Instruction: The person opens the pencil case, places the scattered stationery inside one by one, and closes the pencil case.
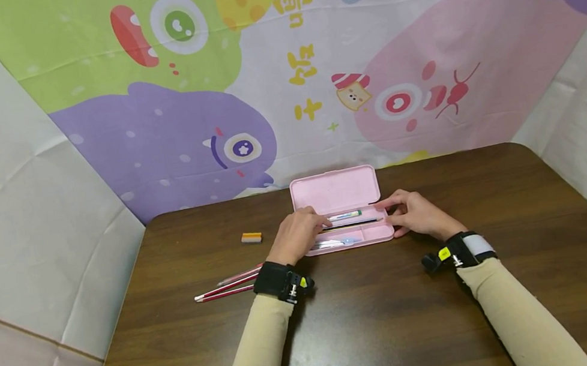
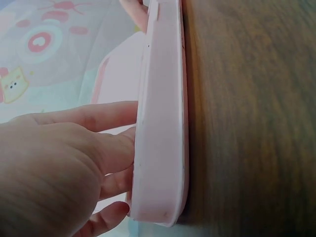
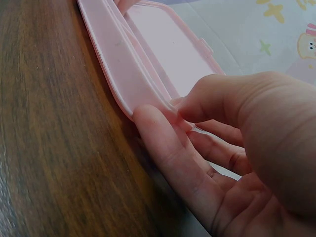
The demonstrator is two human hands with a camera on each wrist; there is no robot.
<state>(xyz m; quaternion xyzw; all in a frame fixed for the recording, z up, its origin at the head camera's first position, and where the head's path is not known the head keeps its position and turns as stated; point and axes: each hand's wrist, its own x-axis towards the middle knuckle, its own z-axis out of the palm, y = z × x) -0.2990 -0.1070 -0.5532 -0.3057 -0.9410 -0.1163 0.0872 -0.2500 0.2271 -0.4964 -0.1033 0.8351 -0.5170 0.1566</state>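
A pink pencil case [image 1: 351, 239] lies on the table with its lid [image 1: 335, 191] raised against the back. Inside are a dark pencil [image 1: 360, 222], a green-ended stick-like item [image 1: 346, 215] and a pale-blue-topped metal tool resembling a compass [image 1: 335, 243]. My left hand [image 1: 299, 230] reaches over the case's left part, thumb and fingers dipping inside; the front wall [image 2: 160, 113] hides its fingertips, so I cannot tell whether they pinch the pencil. My right hand [image 1: 421, 215] grips the case's right end, thumb at the rim and a finger along the outer corner [image 3: 150, 121].
Several red-and-white pencils [image 1: 224, 292] lie left of the case, partly behind the left wrist. A small orange-and-grey block [image 1: 251, 237], eraser-like, sits farther back. A cartoon cloth [image 1: 315, 138] hangs behind the wooden table [image 1: 374, 319].
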